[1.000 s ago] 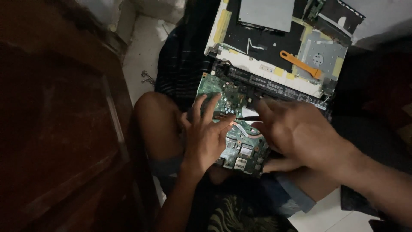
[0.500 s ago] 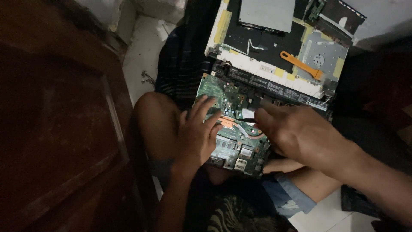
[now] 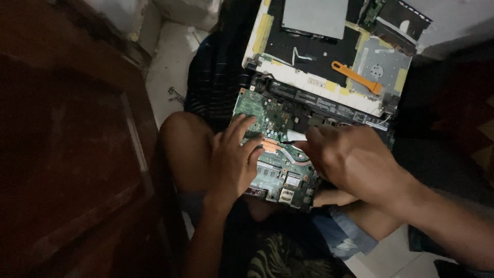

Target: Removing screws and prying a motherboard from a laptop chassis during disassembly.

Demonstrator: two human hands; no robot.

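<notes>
We see no packages, signs or screens. Only labels: a long narrow black strip label [image 3: 329,105] with pale print along the top edge of the green board, just under the white chassis edge. A small white rectangular sticker [image 3: 294,180] sits low on the board. Several yellow tape patches [image 3: 263,28] mark the open case.

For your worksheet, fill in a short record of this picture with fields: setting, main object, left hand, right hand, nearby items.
setting: dim room, person seated on a pale floor beside a dark wooden panel
main object: green circuit board with a copper heat pipe, resting on the person's lap
left hand: left hand flat on the board's left edge, fingers spread
right hand: right hand over the board's right side; whether it grips anything cannot be told
nearby items: opened laptop shell beyond the board, orange pry tool lying on it
</notes>
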